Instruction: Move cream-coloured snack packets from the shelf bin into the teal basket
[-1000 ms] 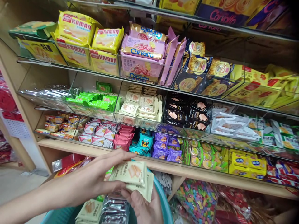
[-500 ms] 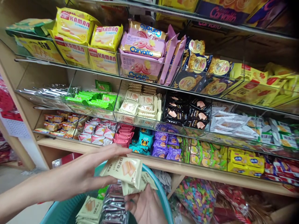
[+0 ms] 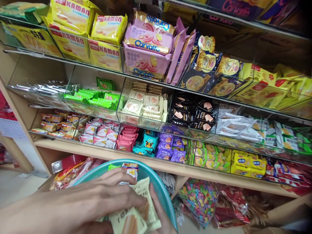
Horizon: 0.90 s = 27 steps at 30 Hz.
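Note:
Cream-coloured snack packets [image 3: 129, 222] with a picture of cake strips are between my two hands, low over a teal basket [image 3: 168, 198]. My left hand [image 3: 104, 195] reaches in from the left. Its fingers curl across the top of the packets and press on them; the thumb is mostly hidden. On the right, my right hand [image 3: 159, 208] grips the packets from below, one finger along their edge and the rest out of sight. Behind my left fingers, a small white and orange packet [image 3: 131, 170] and a bit of green wrapper [image 3: 114, 166] show inside the basket.
Slanted shelves with clear dividers stand ahead, holding matching cream packets [image 3: 151, 104], black packets [image 3: 192, 113], green packets [image 3: 95, 97] and purple packets [image 3: 170, 146]. A wooden shelf edge [image 3: 209, 177] runs behind the basket. Below sits a bag of colourful sweets [image 3: 198, 198].
Both hands have drawn lower and nearer with the cream packets. My left hand has come down over them, covering more of the basket's contents. The view has shifted slightly.

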Motion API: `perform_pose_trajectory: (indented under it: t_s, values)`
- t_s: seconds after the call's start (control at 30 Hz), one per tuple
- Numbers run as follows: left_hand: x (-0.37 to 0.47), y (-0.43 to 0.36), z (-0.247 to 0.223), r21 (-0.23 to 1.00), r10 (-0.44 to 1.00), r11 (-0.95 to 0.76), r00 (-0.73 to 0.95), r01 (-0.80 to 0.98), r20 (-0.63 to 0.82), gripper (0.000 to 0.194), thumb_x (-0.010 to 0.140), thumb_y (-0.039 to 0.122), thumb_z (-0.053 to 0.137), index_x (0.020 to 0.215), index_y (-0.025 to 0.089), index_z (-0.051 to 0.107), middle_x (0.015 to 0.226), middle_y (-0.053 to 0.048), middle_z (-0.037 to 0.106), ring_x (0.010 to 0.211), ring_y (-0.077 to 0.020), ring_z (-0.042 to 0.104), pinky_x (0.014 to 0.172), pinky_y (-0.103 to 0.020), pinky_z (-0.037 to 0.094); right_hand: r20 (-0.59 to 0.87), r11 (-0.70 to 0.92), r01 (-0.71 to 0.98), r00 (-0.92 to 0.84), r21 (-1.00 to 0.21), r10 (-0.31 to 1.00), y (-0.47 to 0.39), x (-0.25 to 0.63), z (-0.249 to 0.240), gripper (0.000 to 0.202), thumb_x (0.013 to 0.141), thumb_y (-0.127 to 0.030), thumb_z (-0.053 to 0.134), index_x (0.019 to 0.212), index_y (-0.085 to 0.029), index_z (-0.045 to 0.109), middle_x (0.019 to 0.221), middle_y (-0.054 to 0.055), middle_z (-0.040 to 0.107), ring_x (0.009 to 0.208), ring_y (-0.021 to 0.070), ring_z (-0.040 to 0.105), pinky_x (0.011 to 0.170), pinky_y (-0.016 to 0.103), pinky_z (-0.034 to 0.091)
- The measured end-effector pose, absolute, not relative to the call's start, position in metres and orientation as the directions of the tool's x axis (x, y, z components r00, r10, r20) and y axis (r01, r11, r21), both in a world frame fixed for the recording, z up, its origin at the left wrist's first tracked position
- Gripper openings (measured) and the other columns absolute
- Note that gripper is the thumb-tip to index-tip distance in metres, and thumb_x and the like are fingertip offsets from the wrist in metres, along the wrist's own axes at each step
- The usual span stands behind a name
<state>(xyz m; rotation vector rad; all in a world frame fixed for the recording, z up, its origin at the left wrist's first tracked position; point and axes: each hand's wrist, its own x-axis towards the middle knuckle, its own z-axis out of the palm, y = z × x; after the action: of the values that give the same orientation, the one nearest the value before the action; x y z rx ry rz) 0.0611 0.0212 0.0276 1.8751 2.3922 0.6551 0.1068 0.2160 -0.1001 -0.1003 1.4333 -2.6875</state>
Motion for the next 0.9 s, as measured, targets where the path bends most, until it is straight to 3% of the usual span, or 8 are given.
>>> perform_pose_trajectory:
  t_s: [0.17,0.33,0.53,0.6,0.67,0.77,0.83,0.9]
  values:
    - [0.055,0.028,0.036,0.371,0.979,0.097,-0.157,0.923,0.133,0.08,0.079,0.002,0.056,0.145,0.034,0.023,0.139,0.001,0.05,0.128,-0.0193,0.045,0.113,-0.031,0.027,-0.087,-0.551,0.177,-0.979,-0.815,-0.186,0.224,0.118,-0.107,0.04,0.063,-0.056,0.073,0.091,-0.026,0.07,0.084,0.002,0.072,0.092,0.0246,0.064,0.082,0.038,0.05]
    - [0.047,0.037,0.023,0.263,0.985,0.116,-0.145,0.958,0.094,0.071,0.083,0.003,0.049,0.146,0.023,0.023,0.134,-0.008,0.055,0.135,-0.0212,0.034,0.112,-0.036,0.028,-0.189,-0.603,0.411,-0.898,-0.683,-0.398,0.209,0.118,-0.113,0.06,0.073,-0.073,0.049,0.084,-0.018,0.07,0.069,0.007,0.069,0.081,0.0258,0.065,0.072,0.039,0.052]
    - [0.041,0.043,0.007,0.247,0.971,0.139,-0.181,0.959,0.156,0.073,0.085,0.002,0.044,0.147,0.027,0.016,0.147,-0.005,0.039,0.14,-0.0229,0.024,0.115,-0.046,0.019,-0.114,-0.747,0.388,-0.913,-0.54,-0.392,0.205,0.118,-0.116,0.046,0.07,-0.061,0.064,0.089,-0.02,0.07,0.071,0.006,0.07,0.077,0.0236,0.065,0.073,0.039,0.051]
    - [0.04,0.041,-0.002,0.319,0.93,0.199,-0.281,0.927,0.237,0.07,0.085,0.003,0.043,0.146,0.029,0.02,0.15,-0.004,0.033,0.139,-0.0232,0.025,0.115,-0.046,0.019,-0.135,-0.762,0.359,-0.93,-0.539,-0.343,0.207,0.119,-0.116,0.045,0.072,-0.059,0.063,0.093,-0.019,0.069,0.077,0.007,0.07,0.08,0.0231,0.064,0.074,0.038,0.051]
    - [0.042,0.039,-0.015,0.492,0.821,0.311,-0.491,0.813,0.293,0.063,0.088,0.01,0.044,0.144,0.03,0.026,0.15,-0.004,0.032,0.137,-0.024,0.029,0.114,-0.046,0.024,-0.14,-0.761,0.271,-0.962,-0.59,-0.234,0.206,0.118,-0.115,0.043,0.075,-0.054,0.064,0.1,-0.019,0.066,0.086,0.007,0.071,0.083,0.0219,0.064,0.076,0.037,0.05]
    - [0.05,0.039,-0.033,0.849,0.691,0.32,-0.716,0.421,0.095,0.059,0.086,0.03,0.057,0.14,0.026,0.034,0.14,-0.008,0.046,0.127,-0.0266,0.043,0.104,-0.043,0.04,-0.082,-0.705,0.109,-0.994,-0.7,-0.072,0.201,0.116,-0.111,0.039,0.077,-0.042,0.067,0.11,-0.022,0.06,0.099,0.006,0.069,0.089,0.0193,0.063,0.08,0.035,0.049]
    - [0.056,0.042,-0.04,0.956,0.724,0.248,-0.686,0.157,-0.075,0.067,0.079,0.037,0.066,0.138,0.023,0.038,0.128,-0.009,0.057,0.12,-0.0265,0.051,0.095,-0.039,0.047,-0.048,-0.674,0.056,-0.998,-0.736,-0.031,0.195,0.115,-0.11,0.039,0.077,-0.039,0.068,0.112,-0.024,0.058,0.104,0.006,0.068,0.091,0.0183,0.063,0.081,0.033,0.049]
    - [0.062,0.046,-0.042,0.98,0.75,0.196,-0.65,0.037,-0.126,0.066,0.075,0.037,0.07,0.133,0.02,0.043,0.115,-0.008,0.064,0.111,-0.0247,0.056,0.089,-0.035,0.05,-0.037,-0.669,0.043,-0.999,-0.742,-0.024,0.189,0.114,-0.11,0.043,0.076,-0.038,0.069,0.115,-0.024,0.056,0.107,0.006,0.067,0.093,0.0185,0.063,0.082,0.033,0.049]
